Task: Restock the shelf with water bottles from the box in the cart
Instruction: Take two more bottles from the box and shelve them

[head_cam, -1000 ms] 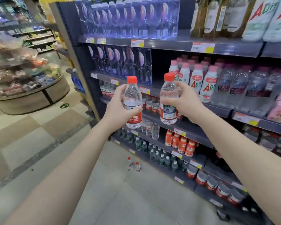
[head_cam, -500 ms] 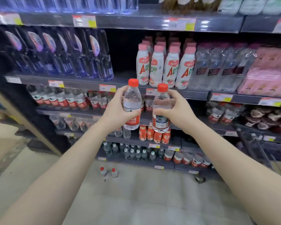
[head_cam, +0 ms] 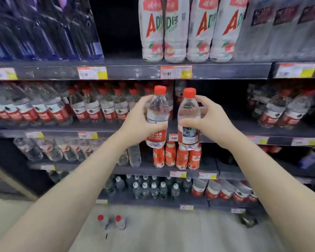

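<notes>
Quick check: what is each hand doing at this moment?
Left hand: grips a red-capped water bottle, upright.
Right hand: grips a second red-capped bottle, upright.

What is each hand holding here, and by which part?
The left hand grips the left water bottle around its middle. The right hand grips the right water bottle around its middle too. Both red caps are free.
</notes>
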`<state>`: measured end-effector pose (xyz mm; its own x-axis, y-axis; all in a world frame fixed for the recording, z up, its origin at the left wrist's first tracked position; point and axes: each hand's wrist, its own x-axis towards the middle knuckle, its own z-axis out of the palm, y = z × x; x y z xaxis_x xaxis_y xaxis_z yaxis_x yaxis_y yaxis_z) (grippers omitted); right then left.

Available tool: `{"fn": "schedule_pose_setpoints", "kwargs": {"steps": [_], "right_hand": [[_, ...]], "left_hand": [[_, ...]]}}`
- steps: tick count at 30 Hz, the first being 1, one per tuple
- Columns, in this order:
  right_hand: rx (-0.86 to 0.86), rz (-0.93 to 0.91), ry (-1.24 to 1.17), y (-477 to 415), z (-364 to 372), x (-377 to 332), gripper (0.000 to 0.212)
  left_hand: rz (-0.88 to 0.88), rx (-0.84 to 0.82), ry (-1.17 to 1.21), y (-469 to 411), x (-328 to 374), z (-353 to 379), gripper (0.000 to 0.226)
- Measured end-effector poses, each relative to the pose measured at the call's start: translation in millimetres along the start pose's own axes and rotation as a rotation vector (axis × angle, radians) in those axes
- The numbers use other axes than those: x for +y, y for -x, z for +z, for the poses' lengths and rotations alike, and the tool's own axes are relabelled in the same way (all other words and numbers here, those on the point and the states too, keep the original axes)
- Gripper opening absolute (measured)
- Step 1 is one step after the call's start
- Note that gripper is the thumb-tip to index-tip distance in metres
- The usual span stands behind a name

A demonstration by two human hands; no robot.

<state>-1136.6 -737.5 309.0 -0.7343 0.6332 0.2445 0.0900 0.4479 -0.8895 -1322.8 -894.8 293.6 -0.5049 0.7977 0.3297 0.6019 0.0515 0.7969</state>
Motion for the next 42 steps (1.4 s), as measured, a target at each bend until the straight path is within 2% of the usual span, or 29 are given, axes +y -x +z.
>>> {"fn": "schedule_pose_setpoints", "kwargs": {"steps": [4,10,15,18,23,28,35,42], "right_hand": [[0.036,-0.086,-0.022,-14,14,51,0.057],[0.088,-0.194,-0.064,-25,20,105,0.066],[0.111,-0.214,-0.081,-34,21,117,0.068],[0.131,-0.196,-0.097,-56,19,110,0.068],[0.192,-0.215,-0.032,-103,20,112,0.059],[0.212,-0.170,0.000,-142,27,136,0.075],[0.190,-0.144,-0.016,-177,36,154,0.077],[0.117,-0.113,0.248,-186,32,150,0.100]], "left_hand": [[0.062,0.026,0.056,-10,-48,29,0.078],[0.186,0.095,0.142,3,-96,57,0.081],[0.217,0.105,0.170,-3,-113,65,0.085],[0.230,0.106,0.155,-15,-108,61,0.076],[0.297,0.069,0.154,-51,-103,59,0.074],[0.323,0.070,0.166,-72,-111,58,0.075],[0.323,0.069,0.169,-82,-116,61,0.077],[0.310,0.084,0.187,-84,-117,59,0.076]]}}
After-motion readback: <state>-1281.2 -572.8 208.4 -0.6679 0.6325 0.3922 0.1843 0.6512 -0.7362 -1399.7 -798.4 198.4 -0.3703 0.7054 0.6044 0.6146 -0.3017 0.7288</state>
